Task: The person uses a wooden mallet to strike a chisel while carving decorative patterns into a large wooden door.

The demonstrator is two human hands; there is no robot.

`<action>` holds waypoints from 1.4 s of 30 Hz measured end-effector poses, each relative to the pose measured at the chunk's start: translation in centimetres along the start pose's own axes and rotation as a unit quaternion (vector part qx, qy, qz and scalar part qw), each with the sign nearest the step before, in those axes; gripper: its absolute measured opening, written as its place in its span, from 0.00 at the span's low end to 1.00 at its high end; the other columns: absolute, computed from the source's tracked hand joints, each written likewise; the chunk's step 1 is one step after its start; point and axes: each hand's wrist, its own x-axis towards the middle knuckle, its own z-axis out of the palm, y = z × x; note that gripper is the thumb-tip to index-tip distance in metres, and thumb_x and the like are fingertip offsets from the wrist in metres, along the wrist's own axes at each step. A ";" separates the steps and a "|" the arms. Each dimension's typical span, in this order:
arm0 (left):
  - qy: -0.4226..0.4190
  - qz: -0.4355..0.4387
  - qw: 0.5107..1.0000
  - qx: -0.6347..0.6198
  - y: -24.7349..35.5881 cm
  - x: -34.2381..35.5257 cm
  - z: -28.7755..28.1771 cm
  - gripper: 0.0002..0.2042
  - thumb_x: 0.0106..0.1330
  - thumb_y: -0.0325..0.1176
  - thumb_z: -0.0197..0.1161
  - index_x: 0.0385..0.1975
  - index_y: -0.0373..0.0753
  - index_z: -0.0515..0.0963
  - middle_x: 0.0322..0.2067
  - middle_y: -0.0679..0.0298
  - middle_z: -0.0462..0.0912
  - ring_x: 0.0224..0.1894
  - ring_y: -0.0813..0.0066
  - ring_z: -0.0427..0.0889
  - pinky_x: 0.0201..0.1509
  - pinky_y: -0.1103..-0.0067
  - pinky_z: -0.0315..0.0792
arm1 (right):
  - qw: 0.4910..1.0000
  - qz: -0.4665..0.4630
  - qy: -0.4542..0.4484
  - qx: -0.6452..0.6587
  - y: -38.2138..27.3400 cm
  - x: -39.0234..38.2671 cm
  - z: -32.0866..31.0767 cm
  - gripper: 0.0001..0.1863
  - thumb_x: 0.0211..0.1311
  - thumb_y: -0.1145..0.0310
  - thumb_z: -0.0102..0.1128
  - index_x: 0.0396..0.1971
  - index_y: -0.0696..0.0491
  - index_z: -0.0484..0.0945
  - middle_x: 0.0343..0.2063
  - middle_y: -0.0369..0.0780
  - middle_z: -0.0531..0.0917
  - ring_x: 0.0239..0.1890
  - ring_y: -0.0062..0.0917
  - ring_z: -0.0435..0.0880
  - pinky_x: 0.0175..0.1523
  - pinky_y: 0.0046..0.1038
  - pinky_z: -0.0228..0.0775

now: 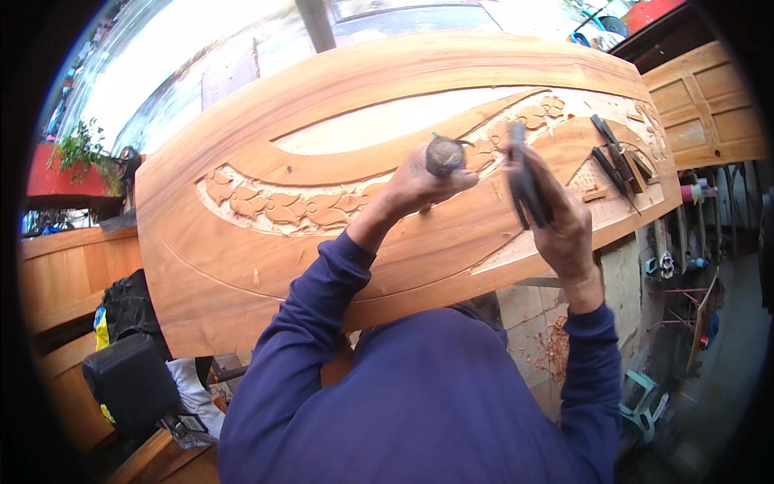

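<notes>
My left hand is closed round a carving chisel, held upright so that its round, worn handle end faces me. The chisel's tip is mostly hidden below my hand, over the wooden panel. Just to the right, my right hand grips a dark, long tool, raised above the panel and smeared by motion. Two prongs show at its near end; its exact kind is unclear. A curved band of carved flowers and leaves runs across the panel, passing behind both hands.
Several dark carving tools lie at the panel's right end. Pale wood shavings litter the floor below. A black case stands at the lower left, with a potted plant beyond. Another panelled wooden piece is at the far right.
</notes>
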 end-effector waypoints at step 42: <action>0.431 0.161 0.883 0.093 -0.3 0.0 7.1 0.09 0.64 0.26 0.73 0.26 0.35 0.77 0.21 0.72 0.76 0.26 0.87 0.71 0.31 0.81 0.71 | 0.890 0.276 0.122 0.343 9.6 -8.0 1.1 0.39 0.69 0.85 0.47 0.77 0.51 0.49 0.77 0.38 0.57 0.23 0.07 0.64 0.20 0.10 0.54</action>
